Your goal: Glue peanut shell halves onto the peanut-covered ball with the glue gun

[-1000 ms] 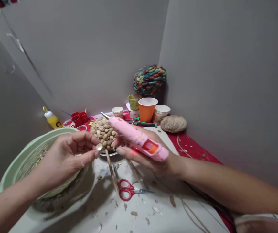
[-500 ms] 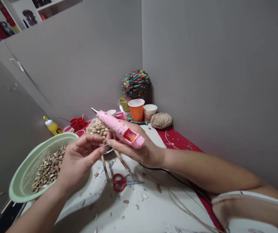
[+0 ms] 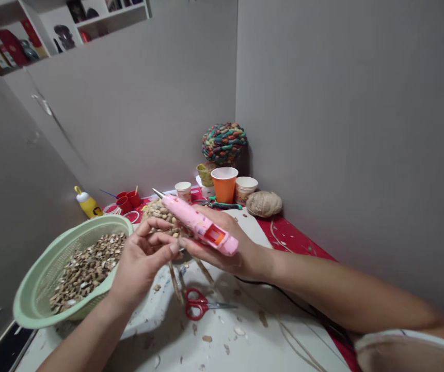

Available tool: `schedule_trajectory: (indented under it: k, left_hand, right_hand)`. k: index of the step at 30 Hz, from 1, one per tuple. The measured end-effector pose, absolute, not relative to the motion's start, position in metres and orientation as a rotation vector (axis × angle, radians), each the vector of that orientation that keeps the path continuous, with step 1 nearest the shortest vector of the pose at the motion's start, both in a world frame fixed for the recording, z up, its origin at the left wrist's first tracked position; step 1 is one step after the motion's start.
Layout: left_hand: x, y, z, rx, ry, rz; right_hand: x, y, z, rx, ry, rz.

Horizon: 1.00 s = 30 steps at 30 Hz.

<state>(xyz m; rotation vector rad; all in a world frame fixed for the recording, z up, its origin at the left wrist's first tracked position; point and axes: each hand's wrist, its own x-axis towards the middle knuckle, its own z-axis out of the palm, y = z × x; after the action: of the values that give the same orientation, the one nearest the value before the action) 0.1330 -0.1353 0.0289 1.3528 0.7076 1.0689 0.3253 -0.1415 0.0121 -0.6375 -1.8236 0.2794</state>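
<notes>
My right hand (image 3: 225,232) is closed round a pink glue gun (image 3: 199,219), its metal nozzle pointing up and left. My left hand (image 3: 144,258) meets the right thumb in front of it, thumb and fingers drawn together; whatever lies between the fingertips is too small to make out. Behind the hands, partly covered, sits a rounded form covered in nut shells (image 3: 156,211). Thin sticks (image 3: 174,284) reach down below the hands. Red-handled scissors (image 3: 196,306) lie on the white tabletop just below them.
A green basket (image 3: 26,305) of shell pieces stands at left. Farther back are an orange cup (image 3: 224,187), paper cups (image 3: 246,187), pliers (image 3: 224,205), a twine ball (image 3: 264,204), red cups (image 3: 124,202), a yellow bottle (image 3: 89,205) and a multicoloured ball (image 3: 225,143). Shell bits litter the table.
The view has shifted, so the scene sits lower and slightly right. A small brown piece seen between the fingertips earlier is now hidden. The glue gun remains in my right hand.
</notes>
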Motion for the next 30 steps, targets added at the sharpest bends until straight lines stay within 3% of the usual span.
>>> schedule_trajectory:
  k: [8, 16, 23, 30]
  left_hand:
    - [0.139, -0.141, 0.017, 1.259, 0.692, 1.141]
    - [0.122, -0.132, 0.03, 1.25, 0.746, 1.153]
    - [0.115, -0.171, 0.033, 1.924, 0.585, 0.352]
    - [0.112, -0.151, 0.034, 1.532, 0.614, 0.787]
  right_hand:
    - [0.322, -0.144, 0.017, -0.662, -1.868, 0.436]
    - [0.343, -0.152, 0.028, -0.705, -1.752, 0.222]
    - [0.357, -0.157, 0.046, -0.739, -1.688, 0.524]
    - [0.36, -0.157, 0.041, -0.7, -1.715, 0.528]
